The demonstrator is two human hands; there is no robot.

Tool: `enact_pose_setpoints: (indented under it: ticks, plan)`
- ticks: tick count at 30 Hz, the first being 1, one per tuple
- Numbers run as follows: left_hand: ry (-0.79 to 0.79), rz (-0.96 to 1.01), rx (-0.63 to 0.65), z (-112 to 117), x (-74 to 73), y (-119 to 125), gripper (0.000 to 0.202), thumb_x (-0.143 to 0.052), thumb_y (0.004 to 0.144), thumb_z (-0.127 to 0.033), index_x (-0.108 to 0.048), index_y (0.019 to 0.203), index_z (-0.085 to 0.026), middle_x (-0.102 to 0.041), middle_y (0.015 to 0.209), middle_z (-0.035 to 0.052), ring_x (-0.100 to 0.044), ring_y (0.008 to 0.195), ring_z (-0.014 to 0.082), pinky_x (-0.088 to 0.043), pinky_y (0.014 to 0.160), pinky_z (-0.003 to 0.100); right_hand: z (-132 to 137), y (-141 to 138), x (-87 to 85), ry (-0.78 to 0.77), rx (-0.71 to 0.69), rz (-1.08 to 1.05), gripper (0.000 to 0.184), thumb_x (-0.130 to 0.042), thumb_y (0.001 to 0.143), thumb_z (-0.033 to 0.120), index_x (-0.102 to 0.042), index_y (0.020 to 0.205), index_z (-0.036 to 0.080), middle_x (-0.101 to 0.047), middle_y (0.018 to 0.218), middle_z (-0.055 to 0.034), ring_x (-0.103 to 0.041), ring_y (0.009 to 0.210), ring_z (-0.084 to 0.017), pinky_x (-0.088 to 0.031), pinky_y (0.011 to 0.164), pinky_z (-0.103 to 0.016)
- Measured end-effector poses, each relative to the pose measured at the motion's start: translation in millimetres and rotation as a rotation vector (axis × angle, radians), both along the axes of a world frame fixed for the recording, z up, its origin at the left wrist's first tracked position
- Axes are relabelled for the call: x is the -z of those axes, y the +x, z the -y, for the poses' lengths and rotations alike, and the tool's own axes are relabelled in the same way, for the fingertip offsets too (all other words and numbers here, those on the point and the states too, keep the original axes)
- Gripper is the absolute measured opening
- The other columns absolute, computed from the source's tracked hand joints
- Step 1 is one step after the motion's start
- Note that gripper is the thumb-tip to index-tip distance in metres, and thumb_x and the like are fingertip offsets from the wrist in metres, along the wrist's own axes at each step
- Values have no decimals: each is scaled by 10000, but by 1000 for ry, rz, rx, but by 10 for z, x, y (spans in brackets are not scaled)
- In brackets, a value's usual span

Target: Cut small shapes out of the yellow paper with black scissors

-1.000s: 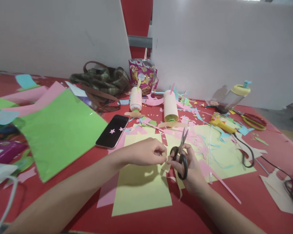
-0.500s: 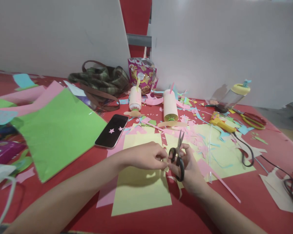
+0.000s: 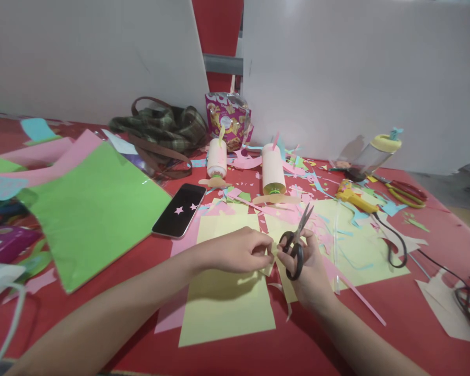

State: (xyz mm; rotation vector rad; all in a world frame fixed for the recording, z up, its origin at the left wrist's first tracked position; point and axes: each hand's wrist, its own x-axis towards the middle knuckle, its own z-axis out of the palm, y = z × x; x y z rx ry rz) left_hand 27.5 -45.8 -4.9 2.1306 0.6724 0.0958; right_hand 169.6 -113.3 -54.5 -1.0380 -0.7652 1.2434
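My left hand point(image 3: 237, 251) is closed in a pinch on a small yellow paper piece point(image 3: 269, 267) just above a yellow paper sheet point(image 3: 227, 300). My right hand point(image 3: 307, 271) grips black-handled scissors point(image 3: 296, 241) with fingers through the loops; the blades point up and to the right, nearly together. The fingertips of both hands meet at the paper piece. A second yellow sheet point(image 3: 360, 245) lies to the right, strewn with pink and blue scraps.
A phone point(image 3: 180, 210) lies left of the hands beside a large green sheet point(image 3: 94, 209). Two paper-wrapped bottles point(image 3: 273, 169) lie behind. A yellow glue gun point(image 3: 354, 199) with black cord, red-and-yellow scissors point(image 3: 405, 192), a bag point(image 3: 160, 133) and a snack packet point(image 3: 227, 117) sit further back.
The scissors have swung so their blades tilt more to the right, and my right hand has shifted slightly right. My left hand keeps its pinch in nearly the same spot.
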Motion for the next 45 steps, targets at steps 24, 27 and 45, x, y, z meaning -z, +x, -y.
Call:
enact_pose_setpoints:
  ticks: [24, 27, 45]
  plan:
    - [18, 237, -288, -122, -116, -69, 193, -380, 744, -204, -447, 575, -141, -368, 535, -51, -347, 508, 63, -279, 491, 181, 52, -33, 34, 2, -303, -110, 272, -633, 663, 292, -412, 816, 256, -461, 761, 27, -465, 667, -111, -373, 610, -245]
    - [4, 245, -299, -121, -142, -77, 181, -378, 743, -201, -486, 610, -140, -402, 548, -45, -368, 522, 69, -293, 498, 184, 62, -33, 53, 33, -374, -116, 302, -620, 662, 361, -408, 850, 257, -446, 777, 11, -455, 697, -127, -364, 632, -256]
    - [22, 202, -262, -55, -46, -22, 173, -367, 731, -178, -415, 568, -143, -355, 525, -50, -330, 519, 69, -267, 495, 193, 86, -33, -19, 51, -428, -86, 328, -585, 668, 427, -386, 853, 245, -417, 796, -8, -423, 704, -147, -335, 643, -271]
